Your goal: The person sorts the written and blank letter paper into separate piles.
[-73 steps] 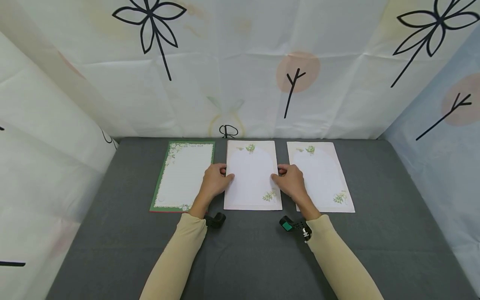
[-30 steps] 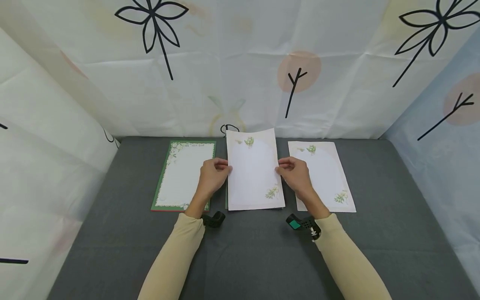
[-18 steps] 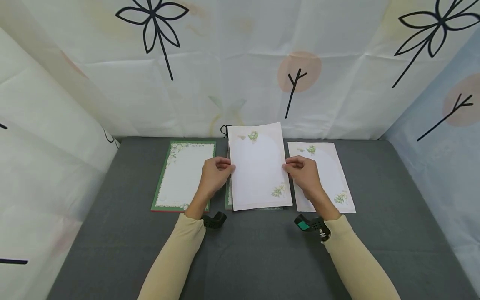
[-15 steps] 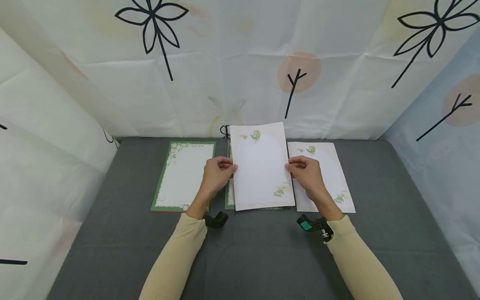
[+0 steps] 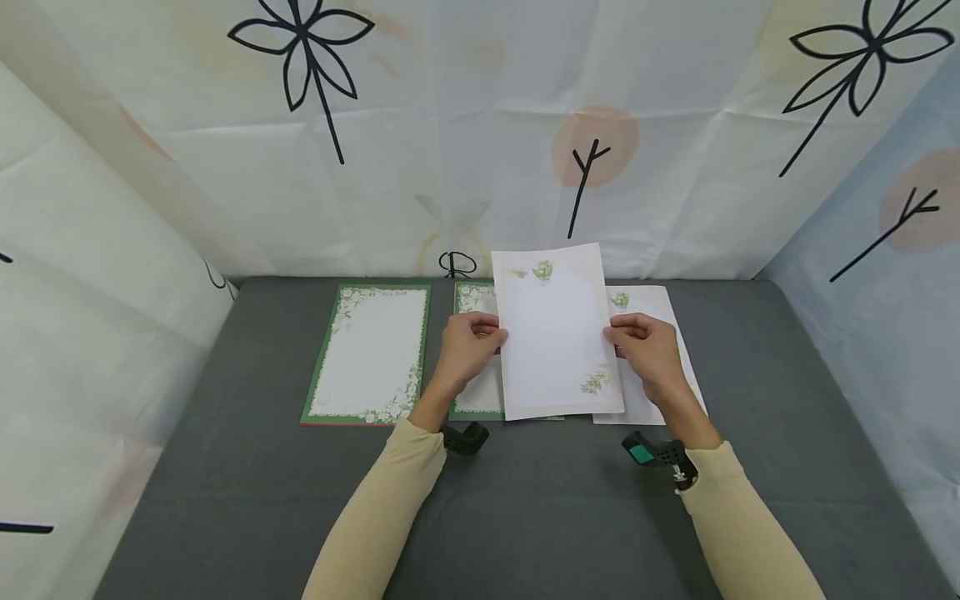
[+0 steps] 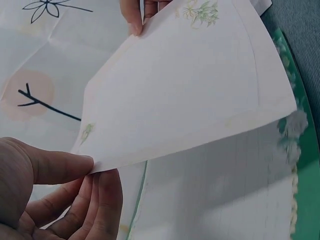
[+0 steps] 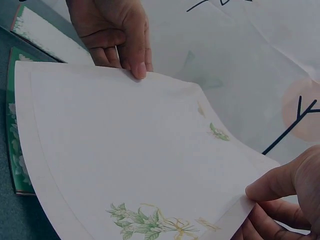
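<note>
Between both hands hangs a white sheet of paper (image 5: 555, 333) printed with small green leaf sprigs, raised off the table. My left hand (image 5: 468, 350) pinches its left edge between thumb and fingers. On the opposite edge, my right hand (image 5: 647, 350) pinches it the same way. Beneath the raised sheet lies a green-bordered sheet (image 5: 474, 392), partly covered. To the right, another white sprig-printed sheet (image 5: 652, 408) is half hidden behind the held paper and my right hand. In the right wrist view the held paper (image 7: 110, 140) bows between the two grips.
At the left a green-bordered sheet (image 5: 371, 354) with a floral frame lies on the dark grey tablecloth (image 5: 510, 517). White printed cloth (image 5: 465, 150) hangs behind the table and along both sides.
Both hands have lifted the white sheet from the middle pile and carried it right, toward the right-hand sheet. The green-bordered sheet underneath has come into view.
</note>
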Motion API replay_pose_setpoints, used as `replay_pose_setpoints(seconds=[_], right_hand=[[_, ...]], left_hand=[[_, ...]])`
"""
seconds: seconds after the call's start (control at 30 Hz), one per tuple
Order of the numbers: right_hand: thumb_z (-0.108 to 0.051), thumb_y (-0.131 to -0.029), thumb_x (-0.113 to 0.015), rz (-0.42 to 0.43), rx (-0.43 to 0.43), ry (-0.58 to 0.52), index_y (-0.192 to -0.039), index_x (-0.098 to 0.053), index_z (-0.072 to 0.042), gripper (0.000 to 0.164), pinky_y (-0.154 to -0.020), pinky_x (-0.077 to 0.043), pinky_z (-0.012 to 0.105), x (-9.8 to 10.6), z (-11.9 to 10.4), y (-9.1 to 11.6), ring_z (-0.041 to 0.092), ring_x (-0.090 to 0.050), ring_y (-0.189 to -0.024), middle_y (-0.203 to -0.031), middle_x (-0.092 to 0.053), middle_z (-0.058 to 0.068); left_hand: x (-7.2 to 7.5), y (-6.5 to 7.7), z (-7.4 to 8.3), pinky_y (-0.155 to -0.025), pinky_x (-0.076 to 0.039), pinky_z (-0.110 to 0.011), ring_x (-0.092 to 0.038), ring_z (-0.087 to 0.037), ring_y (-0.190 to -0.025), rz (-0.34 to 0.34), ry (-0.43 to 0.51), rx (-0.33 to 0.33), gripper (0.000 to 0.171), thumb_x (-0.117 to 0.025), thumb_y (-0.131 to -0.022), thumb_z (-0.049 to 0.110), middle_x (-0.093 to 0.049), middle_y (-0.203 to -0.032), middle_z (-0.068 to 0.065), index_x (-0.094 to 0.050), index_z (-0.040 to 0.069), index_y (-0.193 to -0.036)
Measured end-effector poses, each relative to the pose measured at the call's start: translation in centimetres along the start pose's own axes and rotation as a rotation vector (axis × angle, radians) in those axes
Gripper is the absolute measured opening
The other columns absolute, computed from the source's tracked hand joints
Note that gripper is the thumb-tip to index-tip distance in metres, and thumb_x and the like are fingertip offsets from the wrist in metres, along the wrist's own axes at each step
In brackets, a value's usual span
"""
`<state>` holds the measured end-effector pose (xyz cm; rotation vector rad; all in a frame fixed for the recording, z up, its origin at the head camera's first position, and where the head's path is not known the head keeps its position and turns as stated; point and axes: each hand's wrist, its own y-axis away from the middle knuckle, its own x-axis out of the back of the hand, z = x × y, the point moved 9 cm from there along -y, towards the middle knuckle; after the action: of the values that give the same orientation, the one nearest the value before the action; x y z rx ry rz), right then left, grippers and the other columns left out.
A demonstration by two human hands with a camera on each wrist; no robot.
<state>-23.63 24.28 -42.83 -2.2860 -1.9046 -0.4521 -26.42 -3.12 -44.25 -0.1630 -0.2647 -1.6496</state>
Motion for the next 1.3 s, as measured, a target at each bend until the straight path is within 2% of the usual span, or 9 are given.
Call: replay_pose_setpoints(seconds=[0.3,0.7,0.87,0.97,1.1,1.3], right_hand=[[-0.007,-0.098,-0.066,0.068,-0.008,0.011,-0.119,-0.064,0.013,0.029,-0.068,-0.053,0.017,2.7,1.0,-0.1,0.004,-0.061,-0.075,-0.083,-0.064,-0.008],[-0.011,-0.099,-0.065,0.153,-0.060,0.058,-0.125,-0.063,0.010,0.033,-0.069,-0.052,0.017,5.7,2.3,0.4,0.005,-0.059,-0.080,-0.096,-0.067,0.000],[-0.014,-0.100,-0.065,0.171,-0.076,0.068,-0.127,-0.063,0.009,0.036,-0.069,-0.051,0.016,6.8,2.7,0.5,0.005,-0.060,-0.081,-0.094,-0.065,-0.007],[-0.015,-0.100,-0.065,0.187,-0.083,0.083,-0.128,-0.064,0.008,0.036,-0.069,-0.051,0.016,7.4,3.0,0.6,0.005,-0.059,-0.081,-0.090,-0.063,-0.012],[-0.017,-0.100,-0.066,0.213,-0.082,0.085,-0.126,-0.065,0.007,0.036,-0.069,-0.051,0.018,8.2,3.8,0.5,0.007,-0.060,-0.080,-0.090,-0.064,-0.011],[-0.022,-0.097,-0.070,0.263,-0.065,0.081,-0.116,-0.072,-0.004,0.026,-0.065,-0.050,0.016,9.4,5.6,0.1,0.006,-0.061,-0.080,-0.089,-0.065,-0.012]], left_hand=[[-2.5,-0.6,0.5,-0.067,-0.059,-0.031,-0.074,-0.022,-0.074,0.005,0.019,-0.019,0.020,-0.072,-0.091,0.003,-0.073,-0.090,-0.013,-0.074,-0.004,-0.109],[-4.9,-1.0,0.9,-0.062,-0.058,-0.028,-0.073,-0.017,-0.064,0.088,0.054,-0.016,0.012,-0.078,-0.087,0.005,-0.073,-0.079,-0.008,-0.077,0.001,-0.098],[-6.2,-1.1,1.2,-0.060,-0.057,-0.027,-0.072,-0.016,-0.063,0.081,0.063,-0.016,0.011,-0.078,-0.088,0.006,-0.073,-0.078,-0.007,-0.078,0.001,-0.097],[-7.0,-1.1,1.3,-0.060,-0.057,-0.026,-0.071,-0.014,-0.065,0.078,0.051,-0.014,0.011,-0.076,-0.089,0.006,-0.074,-0.080,-0.007,-0.078,0.001,-0.099],[-7.9,-1.1,1.4,-0.061,-0.054,-0.025,-0.069,-0.012,-0.069,0.082,0.004,-0.001,0.010,-0.074,-0.090,0.006,-0.073,-0.080,-0.003,-0.079,0.003,-0.099],[-9.3,-1.3,1.2,-0.060,-0.051,-0.024,-0.066,-0.010,-0.067,0.083,-0.039,0.016,0.012,-0.071,-0.090,0.005,-0.072,-0.077,0.000,-0.080,0.005,-0.098]])
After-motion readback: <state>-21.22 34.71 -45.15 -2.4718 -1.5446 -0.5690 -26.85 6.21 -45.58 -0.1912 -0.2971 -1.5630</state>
